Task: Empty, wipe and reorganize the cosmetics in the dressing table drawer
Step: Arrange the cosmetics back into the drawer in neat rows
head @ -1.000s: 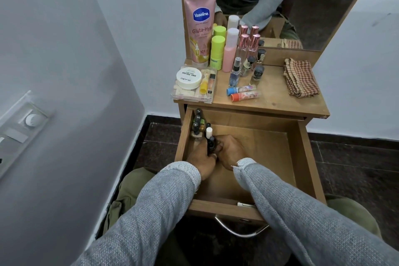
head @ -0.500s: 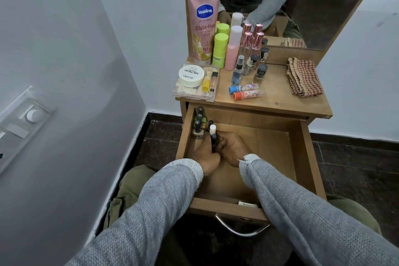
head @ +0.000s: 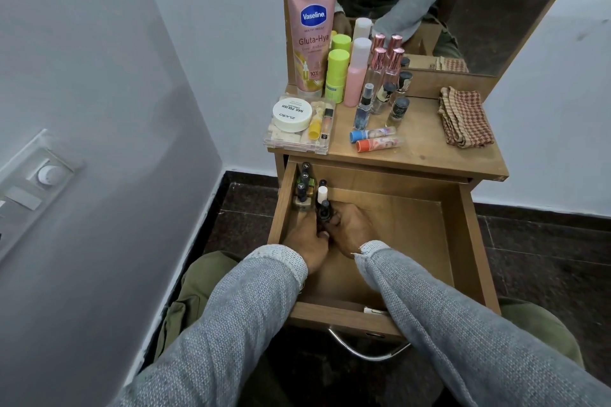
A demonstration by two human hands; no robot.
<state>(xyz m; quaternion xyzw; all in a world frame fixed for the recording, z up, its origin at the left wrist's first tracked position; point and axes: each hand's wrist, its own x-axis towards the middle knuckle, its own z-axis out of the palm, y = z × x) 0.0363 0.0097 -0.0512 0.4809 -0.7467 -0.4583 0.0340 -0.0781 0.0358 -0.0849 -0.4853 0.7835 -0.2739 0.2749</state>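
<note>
Nearest you, both grey sleeves reach over the front edge of the open drawer (head: 344,319), whose curved metal handle hangs below. Your left hand (head: 305,241) and right hand (head: 350,230) meet at the drawer's left side, fingers of both curled round a small dark bottle (head: 324,208) standing between them; how many bottles they enclose, you cannot tell from here. The bottle stands upright, long axis vertical, cap pointing up toward you.

Just beyond it stands a white-capped bottle (head: 322,194), and along the left wall a row of dark-capped nail polish bottles (head: 302,187) runs toward the back corner.

By the look of it you are in the reorganizing step: the drawer floor is mostly bare and items are being lined up at the left. The next move likely calls for setting this bottle down snug against the row without tipping its neighbours, then reaching up for more.

Farther off, on the tabletop (head: 429,155), wait two lip balm tubes (head: 377,139), small spray bottles, a clear organizer box (head: 299,139), a Vaseline tube (head: 309,36) and a checked cloth (head: 464,117).
</note>
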